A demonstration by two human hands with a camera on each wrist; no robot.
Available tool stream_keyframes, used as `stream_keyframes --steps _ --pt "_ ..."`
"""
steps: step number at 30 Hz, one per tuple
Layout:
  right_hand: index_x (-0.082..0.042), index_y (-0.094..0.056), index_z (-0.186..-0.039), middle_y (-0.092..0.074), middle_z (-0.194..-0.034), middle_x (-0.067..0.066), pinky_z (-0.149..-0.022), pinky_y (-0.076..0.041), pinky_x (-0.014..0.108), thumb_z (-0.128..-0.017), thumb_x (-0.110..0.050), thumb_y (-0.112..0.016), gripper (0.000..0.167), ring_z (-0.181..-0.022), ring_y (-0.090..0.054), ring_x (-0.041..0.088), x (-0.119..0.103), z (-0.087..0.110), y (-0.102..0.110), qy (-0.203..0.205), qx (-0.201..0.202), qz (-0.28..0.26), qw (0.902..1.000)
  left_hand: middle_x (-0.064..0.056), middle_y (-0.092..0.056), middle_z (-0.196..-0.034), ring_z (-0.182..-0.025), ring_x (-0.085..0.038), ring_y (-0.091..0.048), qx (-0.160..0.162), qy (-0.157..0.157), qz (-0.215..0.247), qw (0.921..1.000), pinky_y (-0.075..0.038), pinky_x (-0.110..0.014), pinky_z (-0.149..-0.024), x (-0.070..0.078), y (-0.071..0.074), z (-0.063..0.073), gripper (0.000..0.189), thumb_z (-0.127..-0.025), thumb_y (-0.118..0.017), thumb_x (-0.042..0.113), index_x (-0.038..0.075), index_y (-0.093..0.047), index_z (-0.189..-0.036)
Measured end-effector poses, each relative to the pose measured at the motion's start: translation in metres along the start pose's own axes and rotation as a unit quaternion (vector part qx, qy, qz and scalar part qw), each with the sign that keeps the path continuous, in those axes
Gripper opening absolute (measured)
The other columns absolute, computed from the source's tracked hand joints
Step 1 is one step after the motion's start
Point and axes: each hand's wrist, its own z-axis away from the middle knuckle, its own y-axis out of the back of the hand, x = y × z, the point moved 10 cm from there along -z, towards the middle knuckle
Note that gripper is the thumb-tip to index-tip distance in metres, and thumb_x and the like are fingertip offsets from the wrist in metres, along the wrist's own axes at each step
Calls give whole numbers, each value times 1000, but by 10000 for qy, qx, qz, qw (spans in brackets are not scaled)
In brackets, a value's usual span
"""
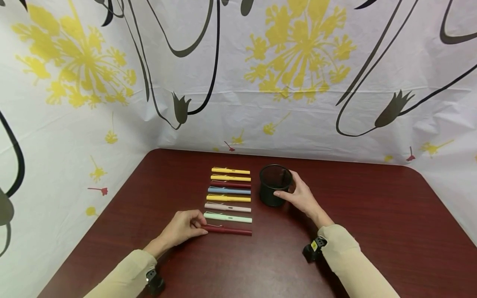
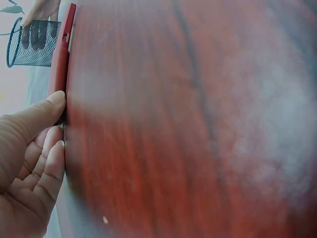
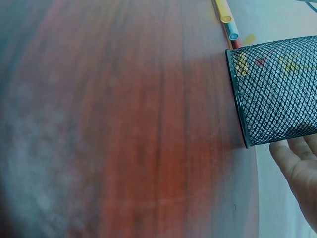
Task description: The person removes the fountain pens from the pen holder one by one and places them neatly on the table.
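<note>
Nearest to me in the head view lies a dark red pen (image 1: 232,231), the front one in a column of pens. My left hand (image 1: 181,227) pinches its clip end. The left wrist view shows the thumb on this red pen (image 2: 60,69), with the fingers curled close by. My right hand (image 1: 303,199) holds a black mesh pen cup (image 1: 272,196) from its right side, thumb in front and fingers behind. The cup stands upright on the table, just right of the pens. In the right wrist view, fingers reach along the side of the mesh cup (image 3: 277,94).
Behind the red pen lie a mint green pen (image 1: 228,217), a pale pink pen (image 1: 228,207), a blue pen (image 1: 229,191), another dark red pen (image 1: 231,184) and several yellow ones, roughly parallel. A patterned white cloth (image 1: 223,82) hangs behind the reddish-brown table (image 1: 372,231).
</note>
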Motion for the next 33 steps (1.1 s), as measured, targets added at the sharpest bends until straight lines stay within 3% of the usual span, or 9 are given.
stream_keyframes --steps 16,26,33 --pt "-7 -32 -142 -45 -137 18 -102 -35 56 -79 -18 -78 79 -129 -40 34 3 2 1 -85 25 80 9999 6 -65 -77 -68 -2 -61 -50 54 10 10000 -53 -21 -60 -3 1 -2 21 -74 -81 23 16 -65 -86" --pt "-6 -33 -142 -45 -136 19 -99 -38 55 -78 -16 -78 79 -126 -43 35 2 2 0 11 81 95 9999 4 -66 -84 -70 -4 -61 612 148 -142 9979 -51 -21 -63 2 30 -11 23 -77 -78 28 14 -67 -91" --pt "-7 -33 -142 -46 -136 19 -92 -45 52 -78 -16 -78 79 -125 -45 35 3 2 -1 22 51 206 9998 5 -67 -86 -73 -6 -61 804 194 -170 9964 -51 -21 -64 3 37 -14 19 -79 -77 24 16 -67 -93"
